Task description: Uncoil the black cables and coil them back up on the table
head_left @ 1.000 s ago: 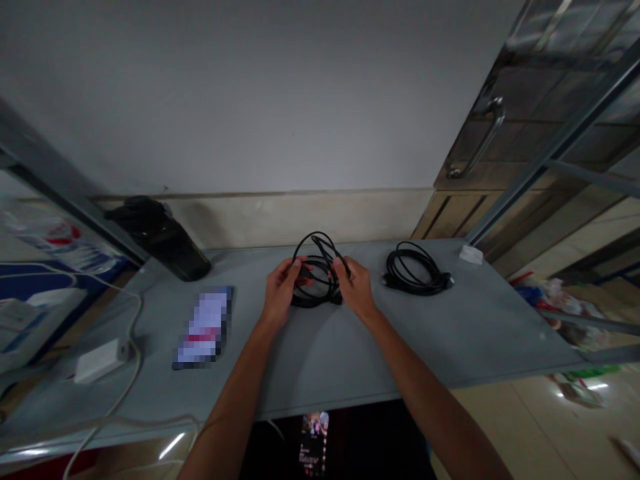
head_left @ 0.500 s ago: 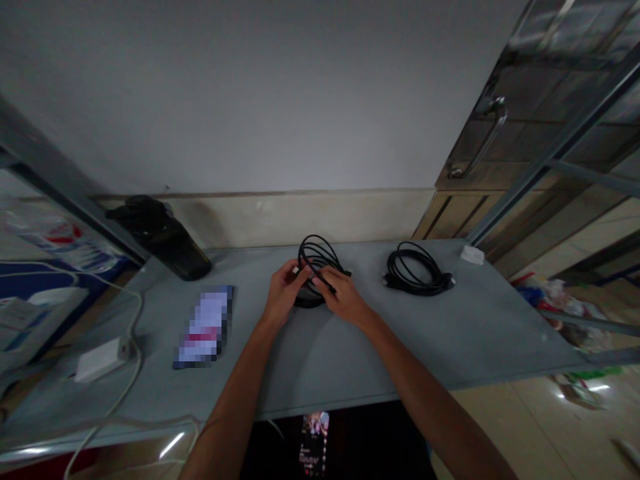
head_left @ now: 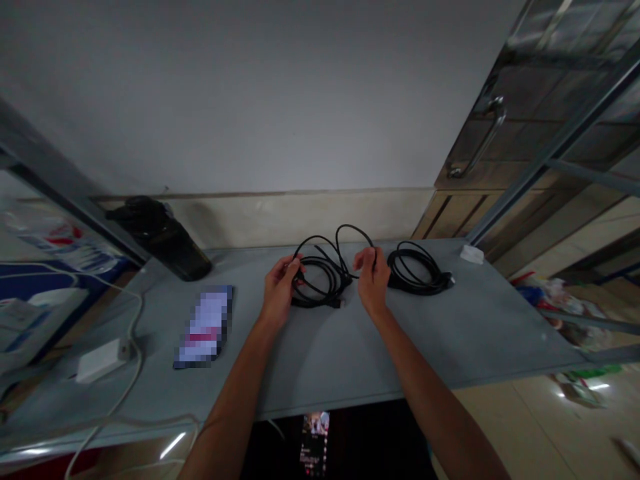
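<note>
A black cable point(head_left: 320, 301) lies in loose coils on the grey table point(head_left: 330, 360), a plug showing at its lower right. My left hand point(head_left: 280, 283) pinches the cable at the left side of the coils. My right hand point(head_left: 373, 275), fingers curled, grips a stretch of the same cable to the right, and a raised loop arcs up between the two hands. Just beyond my right hand rests a second coiled black cable point(head_left: 420, 287), with a connector at its right end.
At the back left leans a black bottle point(head_left: 167, 240). A phone with a blurred screen point(head_left: 205, 327) and a white adapter point(head_left: 103, 360) with a pale cord lie left. A small white object point(head_left: 472, 254) sits at the back right corner. Another lit phone point(head_left: 314, 443) is below the table's front edge.
My right hand has moved right, away from my left hand, drawing a stretch of cable out into a loop. The coils have spread wider on the table. My left hand has shifted slightly left.
</note>
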Tool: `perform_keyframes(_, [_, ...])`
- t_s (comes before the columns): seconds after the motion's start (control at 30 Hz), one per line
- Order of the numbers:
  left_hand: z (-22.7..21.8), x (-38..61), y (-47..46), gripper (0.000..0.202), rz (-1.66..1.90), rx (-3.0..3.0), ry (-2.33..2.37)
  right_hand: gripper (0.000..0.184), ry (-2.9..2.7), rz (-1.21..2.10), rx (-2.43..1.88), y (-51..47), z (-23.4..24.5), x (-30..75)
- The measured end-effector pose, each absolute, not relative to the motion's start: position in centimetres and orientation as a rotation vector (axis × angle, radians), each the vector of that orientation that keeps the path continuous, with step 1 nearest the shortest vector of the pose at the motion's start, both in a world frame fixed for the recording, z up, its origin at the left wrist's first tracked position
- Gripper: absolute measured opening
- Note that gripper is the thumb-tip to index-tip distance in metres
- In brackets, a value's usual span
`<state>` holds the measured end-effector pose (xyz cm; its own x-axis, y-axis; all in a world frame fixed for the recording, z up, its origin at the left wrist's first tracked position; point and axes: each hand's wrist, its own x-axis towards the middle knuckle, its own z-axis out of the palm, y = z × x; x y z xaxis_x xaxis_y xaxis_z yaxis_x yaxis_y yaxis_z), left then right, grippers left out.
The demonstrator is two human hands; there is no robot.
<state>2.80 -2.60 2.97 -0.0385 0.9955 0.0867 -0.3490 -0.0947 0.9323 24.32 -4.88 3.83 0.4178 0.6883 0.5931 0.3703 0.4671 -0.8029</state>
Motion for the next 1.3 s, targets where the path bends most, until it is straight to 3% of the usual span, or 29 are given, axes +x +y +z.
perform_keyframes(0.3, [4.3,2.9,-3.8,0.038,1.150,0.858,0.601,0.059,-1.362,0.494,-1.110,-5.1,3.3,23.7])
perform_keyframes(0.63, [3.0,2.8,-3.1,0.053,1.189,0.814,0.679,0.051,-1.672,0.523,-1.079,-5.3,1.7,22.5])
perform_keyframes(0.83, [2.9,2.6,-2.9,0.046,1.220,0.815,0.691,0.053,-1.719,0.563,-1.047,-5.5,1.7,22.4])
perform_keyframes(1.13, [3.5,2.8,-3.6,0.049,1.187,0.833,0.637,0.027,-1.794,0.379,-1.040,-5.6,1.6,22.3])
perform_keyframes(1.3, [3.5,2.8,-4.0,0.050,1.135,0.915,0.609,0.030,-1.873,0.336,-1.090,-5.8,2.0,22.8])
